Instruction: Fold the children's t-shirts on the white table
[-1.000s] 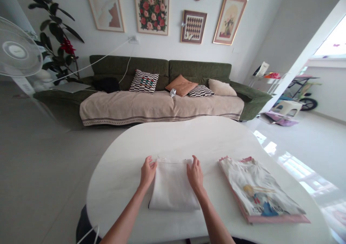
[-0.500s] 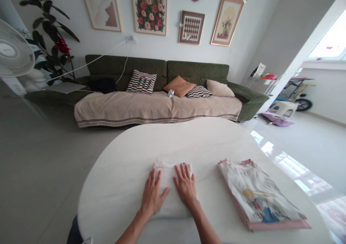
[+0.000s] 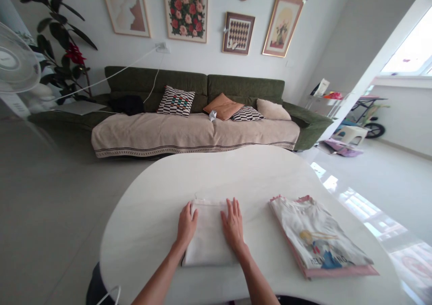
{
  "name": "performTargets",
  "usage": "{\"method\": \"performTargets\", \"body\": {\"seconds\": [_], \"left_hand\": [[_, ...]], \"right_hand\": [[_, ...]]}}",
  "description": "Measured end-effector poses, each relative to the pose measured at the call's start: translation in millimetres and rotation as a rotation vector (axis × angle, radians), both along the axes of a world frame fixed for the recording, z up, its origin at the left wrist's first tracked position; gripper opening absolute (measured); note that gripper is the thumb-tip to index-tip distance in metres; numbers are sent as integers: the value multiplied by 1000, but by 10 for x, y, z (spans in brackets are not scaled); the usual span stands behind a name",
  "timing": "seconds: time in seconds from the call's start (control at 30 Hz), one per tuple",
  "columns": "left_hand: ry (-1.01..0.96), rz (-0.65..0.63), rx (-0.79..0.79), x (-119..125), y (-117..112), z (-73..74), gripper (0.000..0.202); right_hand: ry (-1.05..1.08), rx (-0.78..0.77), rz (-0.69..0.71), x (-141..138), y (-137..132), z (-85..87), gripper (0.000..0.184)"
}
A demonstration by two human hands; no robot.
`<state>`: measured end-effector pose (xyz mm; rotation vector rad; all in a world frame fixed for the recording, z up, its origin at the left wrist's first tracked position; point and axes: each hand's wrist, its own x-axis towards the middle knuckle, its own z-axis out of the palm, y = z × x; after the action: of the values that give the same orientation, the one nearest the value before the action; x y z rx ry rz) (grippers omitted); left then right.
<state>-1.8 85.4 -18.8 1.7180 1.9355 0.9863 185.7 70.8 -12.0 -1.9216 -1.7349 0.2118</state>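
Observation:
A white garment [image 3: 209, 242], folded into a neat rectangle, lies flat on the white table [image 3: 162, 179] in front of me. My left hand [image 3: 186, 226] rests along its left edge, with the thumb on top and the fingers a little bent at the far left corner. Along the right edge lies my right hand [image 3: 233, 226], fingers stretched out and touching the cloth. To the right sits a stack of folded shirts; a white printed T-shirt [image 3: 317, 233] is on top, and pink cloth [image 3: 351, 271] shows beneath it.
Beyond the table stands a green sofa [image 3: 155, 84] with a beige cover [image 3: 151, 131] and several cushions. A fan [image 3: 16, 61] and a plant [image 3: 60, 34] are at the left. A white cable [image 3: 113, 293] hangs by the near left table edge.
Both hands have slid outward from the top of the folded garment to its side edges, uncovering its middle. My left hand's fingers have bent more. The view has shifted slightly.

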Motion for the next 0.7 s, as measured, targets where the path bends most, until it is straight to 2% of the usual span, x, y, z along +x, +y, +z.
{"method": "performTargets", "body": {"seconds": [0.07,0.13,0.27,0.43,0.7], "left_hand": [[-32,38,-89,-42,145,100,32],[-40,41,-137,-76,239,169,22],[-51,35,-194,-119,279,217,15],[-48,61,-217,-161,254,217,17],[18,108,-195,-82,249,303,18]], "right_hand": [[91,19,-167,97,84,-9,50],[133,-10,-236,196,169,-2,47],[168,-65,-210,282,280,53,35],[195,-94,-186,213,323,110,34],[203,-100,-248,209,359,113,28]]}}
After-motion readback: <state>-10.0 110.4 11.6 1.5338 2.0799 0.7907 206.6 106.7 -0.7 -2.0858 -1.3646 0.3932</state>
